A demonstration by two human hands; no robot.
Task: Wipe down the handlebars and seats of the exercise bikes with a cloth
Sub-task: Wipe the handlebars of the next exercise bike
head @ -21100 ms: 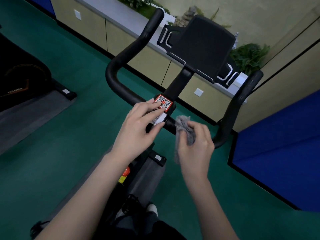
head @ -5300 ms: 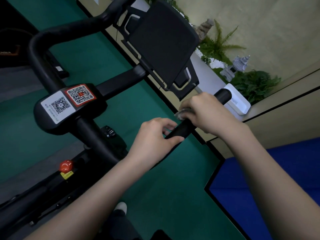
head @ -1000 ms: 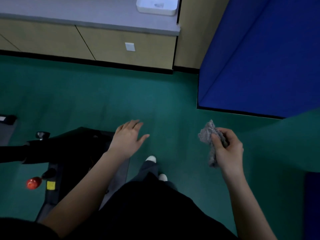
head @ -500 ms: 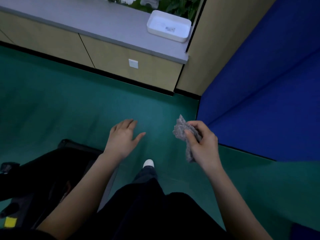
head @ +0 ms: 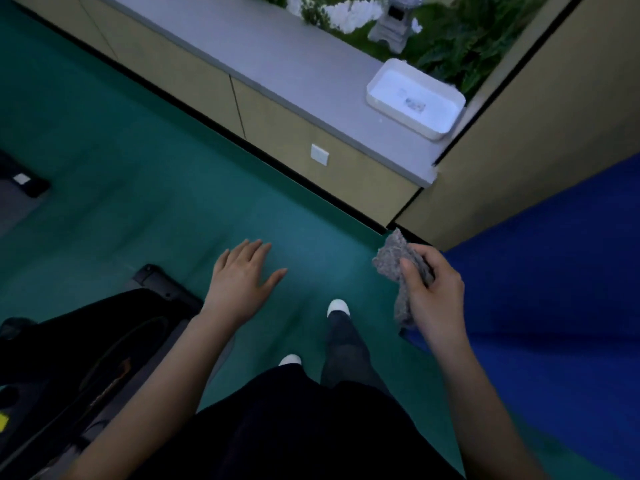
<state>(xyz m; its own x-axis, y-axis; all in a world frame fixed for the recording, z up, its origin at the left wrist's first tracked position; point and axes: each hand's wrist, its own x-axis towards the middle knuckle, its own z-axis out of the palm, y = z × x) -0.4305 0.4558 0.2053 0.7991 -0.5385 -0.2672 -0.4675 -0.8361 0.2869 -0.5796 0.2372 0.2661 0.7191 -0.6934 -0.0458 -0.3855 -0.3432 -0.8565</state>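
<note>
One bike lies at eight o'clock, nearest the splayed, empty left hand; the right hand clutches the cloth.

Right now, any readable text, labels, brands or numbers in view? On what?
No text is readable.
White label on the black foot, far left: blurred, too small.
Yellow sticker on the bike, lower left: cut off, nothing legible.
Marks inside the tray: blurred.
Wall plate: blank.
</note>
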